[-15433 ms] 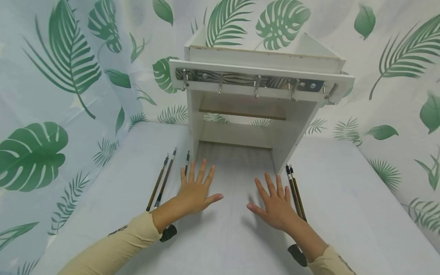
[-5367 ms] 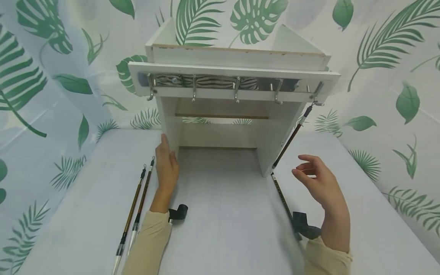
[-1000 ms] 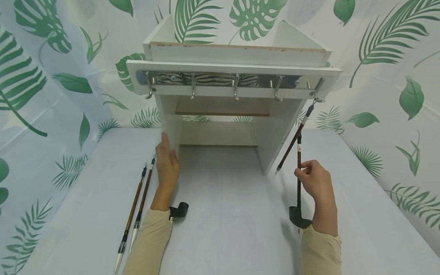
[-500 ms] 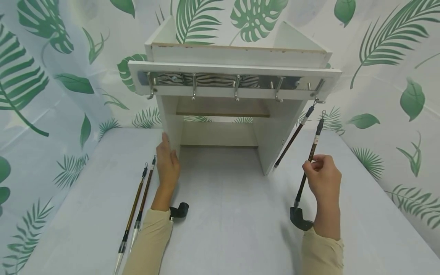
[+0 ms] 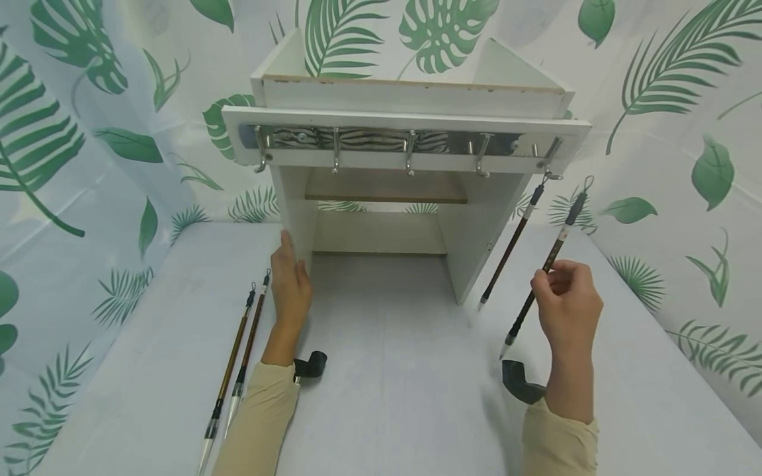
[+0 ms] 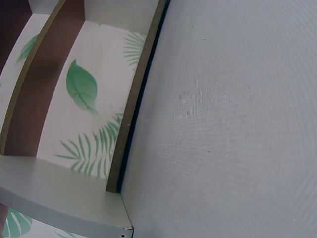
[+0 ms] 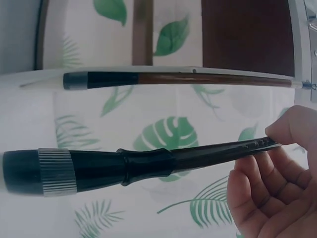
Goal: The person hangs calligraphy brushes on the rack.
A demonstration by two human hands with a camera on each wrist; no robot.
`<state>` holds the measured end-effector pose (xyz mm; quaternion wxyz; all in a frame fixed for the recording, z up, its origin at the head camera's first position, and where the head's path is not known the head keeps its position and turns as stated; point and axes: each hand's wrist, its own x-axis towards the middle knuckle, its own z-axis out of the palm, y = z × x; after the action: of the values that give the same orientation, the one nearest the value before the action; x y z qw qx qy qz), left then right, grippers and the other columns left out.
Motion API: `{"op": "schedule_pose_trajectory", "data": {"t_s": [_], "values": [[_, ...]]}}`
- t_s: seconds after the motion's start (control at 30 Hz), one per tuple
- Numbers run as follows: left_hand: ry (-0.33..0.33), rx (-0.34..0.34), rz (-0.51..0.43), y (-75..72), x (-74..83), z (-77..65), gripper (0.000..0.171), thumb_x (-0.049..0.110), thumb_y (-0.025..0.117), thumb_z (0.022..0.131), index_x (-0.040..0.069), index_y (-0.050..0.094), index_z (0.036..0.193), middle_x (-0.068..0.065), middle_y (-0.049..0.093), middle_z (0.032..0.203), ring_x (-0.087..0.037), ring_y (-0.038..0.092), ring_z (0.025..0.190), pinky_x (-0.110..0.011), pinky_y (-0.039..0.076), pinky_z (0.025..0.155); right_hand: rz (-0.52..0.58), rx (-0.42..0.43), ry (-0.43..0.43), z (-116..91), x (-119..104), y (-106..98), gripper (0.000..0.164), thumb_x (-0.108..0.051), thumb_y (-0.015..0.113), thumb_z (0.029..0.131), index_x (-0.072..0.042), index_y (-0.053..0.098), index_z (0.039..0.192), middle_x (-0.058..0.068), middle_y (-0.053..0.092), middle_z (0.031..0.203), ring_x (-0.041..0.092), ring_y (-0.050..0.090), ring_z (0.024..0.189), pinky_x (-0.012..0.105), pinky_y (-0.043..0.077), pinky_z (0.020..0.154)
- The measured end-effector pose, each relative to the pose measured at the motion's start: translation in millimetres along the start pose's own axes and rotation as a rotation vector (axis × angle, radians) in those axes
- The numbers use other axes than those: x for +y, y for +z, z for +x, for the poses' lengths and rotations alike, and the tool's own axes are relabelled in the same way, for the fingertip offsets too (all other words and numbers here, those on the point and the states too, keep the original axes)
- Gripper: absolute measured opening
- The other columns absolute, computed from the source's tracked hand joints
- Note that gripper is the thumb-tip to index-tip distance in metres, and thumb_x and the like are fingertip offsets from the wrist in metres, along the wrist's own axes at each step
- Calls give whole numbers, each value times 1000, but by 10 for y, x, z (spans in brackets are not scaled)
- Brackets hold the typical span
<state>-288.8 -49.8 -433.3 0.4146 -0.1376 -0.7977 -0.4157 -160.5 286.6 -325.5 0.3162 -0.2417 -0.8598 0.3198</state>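
In the head view my right hand pinches a calligraphy brush by its dark shaft, loop up and white tip down, tilted to the right. The right wrist view shows thumb and fingertips on the shaft of this brush. Just left of it, a second brush hangs by its loop from the rightmost hook. My left hand rests with straight fingers at the left side panel of the white shelf unit. The left wrist view does not show that hand.
A rail with several metal hooks runs across the unit's front. Two more brushes, one yellowish and one darker, lie on the white tabletop at left. A leaf-patterned cloth hangs behind.
Both hands lay flat on the table at first; later one brush hung on the rightmost hook. Over the last second my right hand has moved the held brush right and upward; the left hand stayed.
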Motion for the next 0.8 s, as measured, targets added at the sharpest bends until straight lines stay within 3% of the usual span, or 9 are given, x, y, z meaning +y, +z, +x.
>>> {"op": "schedule_pose_trajectory", "data": {"t_s": [0.23,0.8], "values": [[6,7,-16,0,-5,0,56,-1,41,93,7,20,145,-30,40,120,-43,46,110,-56,42,89,42,33,-47,-42,-45,-39,30,-22,50,88,-2,52,110,10,60,91,-11,39,69,8,33,61],[-24,-9,-7,-11,15,4,55,-1,41,93,4,22,144,-30,40,121,-44,47,109,-58,42,88,97,51,-143,-108,-125,-97,29,-20,51,89,0,52,110,10,58,91,-14,40,73,4,33,65]]}}
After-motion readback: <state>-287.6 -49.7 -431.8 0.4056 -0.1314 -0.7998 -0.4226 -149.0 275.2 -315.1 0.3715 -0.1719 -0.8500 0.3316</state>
